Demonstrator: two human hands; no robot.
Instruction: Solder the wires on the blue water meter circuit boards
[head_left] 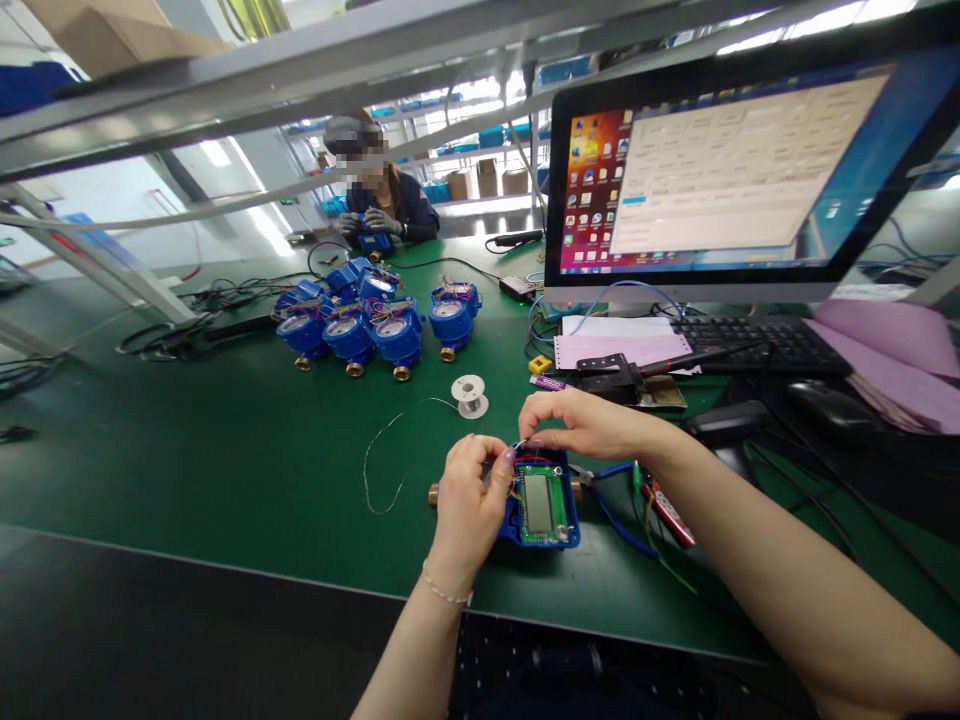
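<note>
Blue plastic forms the squarish open meter housing [575, 522] that lies near the front edge of the dark green tabletop [247, 460], a green circuit board [558, 508] with a grey rectangular display facing up inside it. Brass pipe ends show on both sides of this housing. At its far left corner, the person's left hand [471, 490], a beaded bracelet at the wrist, has thumb and forefinger pinched on thin coloured wires [517, 447]. The right hand [566, 420] reaches over the housing's far edge and pinches at the same wires, its fingertips almost touching those of the left; which strand each one grips is too small to tell.

Just right of the housing lie blue-handled metal pliers [616, 525], with a slim red-and-white object [673, 515] beyond them. Beyond the housing and slightly left stands a white spool of silvery wire [470, 400], its loose strand curling out leftward. Farther off in that direction, a cluster of round blue meters with brass fittings [349, 335] stands close together, and a single blue meter [451, 315] sits apart from it, nearer the housing's line. Well beyond the housing, a co-worker in dark clothing [412, 205] holds another blue unit [375, 242] in grey gloves. Beyond and to the right of the housing stands a wide silver-and-black monitor [720, 180], lit.
</note>
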